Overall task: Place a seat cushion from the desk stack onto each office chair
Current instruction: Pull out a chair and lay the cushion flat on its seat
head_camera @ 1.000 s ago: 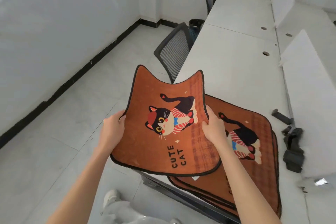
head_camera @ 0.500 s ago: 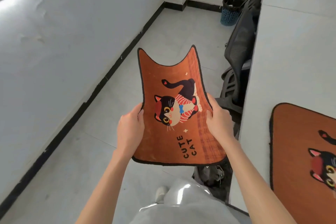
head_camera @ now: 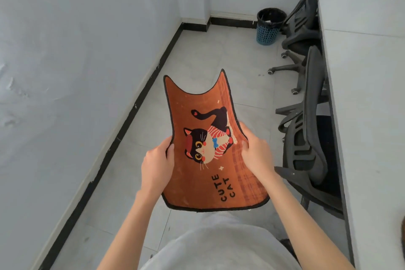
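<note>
Hands grip an orange seat cushion (head_camera: 210,149) in the air over the tiled floor (head_camera: 197,55), in front of the person's grey-clothed body: the left hand (head_camera: 156,165) clasps its left edge and the right hand (head_camera: 257,155) its right edge, each with the thumb on the printed face and the fingers (head_camera: 245,132) wrapped behind, pinching the edges inward so the cushion bows into a trough and its two far corners stick up like ears. A cartoon cat and the words "CUTE CAT" show on its face. The cushion touches nothing but the hands. Just to its right stands a black mesh office chair (head_camera: 306,138), tucked against the long left edge of the white table (head_camera: 372,116), with its back toward the cushion and its seat largely hidden beneath the table. At the table's near edge a sliver of orange (head_camera: 402,226) shows, too little to identify. Farther along the same edge a second office chair (head_camera: 300,35) is pushed in, its wheeled base reaching onto the floor. Beyond it, near the corner of the white wall (head_camera: 76,72) with black skirting, sits a blue wastebasket (head_camera: 268,26) lined in black.
</note>
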A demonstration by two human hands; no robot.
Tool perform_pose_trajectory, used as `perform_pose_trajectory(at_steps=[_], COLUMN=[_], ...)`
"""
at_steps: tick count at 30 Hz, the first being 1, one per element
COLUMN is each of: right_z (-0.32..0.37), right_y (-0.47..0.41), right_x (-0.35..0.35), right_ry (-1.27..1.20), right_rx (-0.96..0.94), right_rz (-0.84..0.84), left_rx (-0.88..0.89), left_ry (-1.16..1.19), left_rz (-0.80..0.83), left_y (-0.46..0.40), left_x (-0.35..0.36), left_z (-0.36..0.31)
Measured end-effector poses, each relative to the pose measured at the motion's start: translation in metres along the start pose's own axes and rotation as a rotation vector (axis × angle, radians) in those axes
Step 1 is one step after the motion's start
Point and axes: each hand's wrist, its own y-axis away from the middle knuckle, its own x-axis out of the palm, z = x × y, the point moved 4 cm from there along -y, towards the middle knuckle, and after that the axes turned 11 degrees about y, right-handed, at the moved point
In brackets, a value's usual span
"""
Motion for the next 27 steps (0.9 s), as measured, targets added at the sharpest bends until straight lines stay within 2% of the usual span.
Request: perform_pose_trajectory(at_steps=[6, 11, 14, 19, 27], right_z=[0.035, 0.043, 0.038, 0.018, -0.067], right_y=[-0.143, -0.264, -0.333, -0.417, -0.506], right_x=[-0.015, -0.016, -0.022, -0.05, -0.104], right_ry=[0.016, 0.03, 0.02, -0.011, -0.095], right_rx=[0.014, 0.052, 0.119, 0.336, 0.641], right_rz=[-0.014, -0.07, -0.116, -0.223, -0.421], left_rx=[0.017, 0.052, 0.117, 0.269, 0.556], left_ry=[0.073, 0.095, 0.089, 0.066, 0.009], left_rz=[-0.02, 0.029, 0.11, 0.327, 0.575], left_y=[-0.143, -0.282, -0.374, -0.508, -0.631], left_x=[0.004, 0.035, 0.06, 0.118, 0.262], left_z=[-0.015, -0.023, -0.043, -0.108, -0.22])
